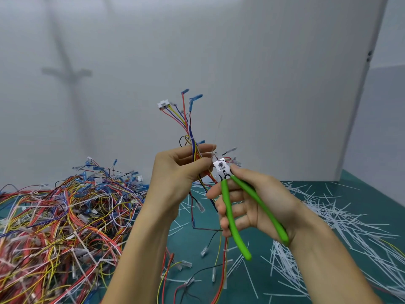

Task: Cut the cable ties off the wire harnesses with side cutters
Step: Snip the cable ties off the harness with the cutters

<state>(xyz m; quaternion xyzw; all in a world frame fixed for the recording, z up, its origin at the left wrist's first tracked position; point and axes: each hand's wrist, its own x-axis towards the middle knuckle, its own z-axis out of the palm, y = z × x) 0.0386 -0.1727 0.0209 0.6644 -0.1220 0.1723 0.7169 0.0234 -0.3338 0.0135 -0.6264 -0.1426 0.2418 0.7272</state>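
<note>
Head view, the only angle here. Your left hand is curled around a multicoloured wire harness. It pinches the bundle mid-length and holds it up off the dark green bench, so the white plastic connector and the blue terminals fan out on top and the loose ends dangle below. Makes sense to me: that puts the stretch next to your fingertips right where the tool can get at it.

Your right hand is wrapped round the green-handled side cutters, handles spread apart. The nose points up, just beside your left fingertips, so I'd guess you're lining up on a tie.

The big tangled heap of tied harnesses sits on your left, and the scatter of white cut cable ties is on your right. Looks like a to-do side and a scrap side.

Hard-to-see stuff:
- **Blades:** the tips sit behind the white-stickered head and a bit of blur, so I can't tell whether they're around a tie yet.
- **Tie:** a faint pale strip rises near your fingertips. It might be the tie's tail, but I can't say.
- **Frame edges:** the heap runs off the left edge, and your forearms are cut off at the bottom.
</note>
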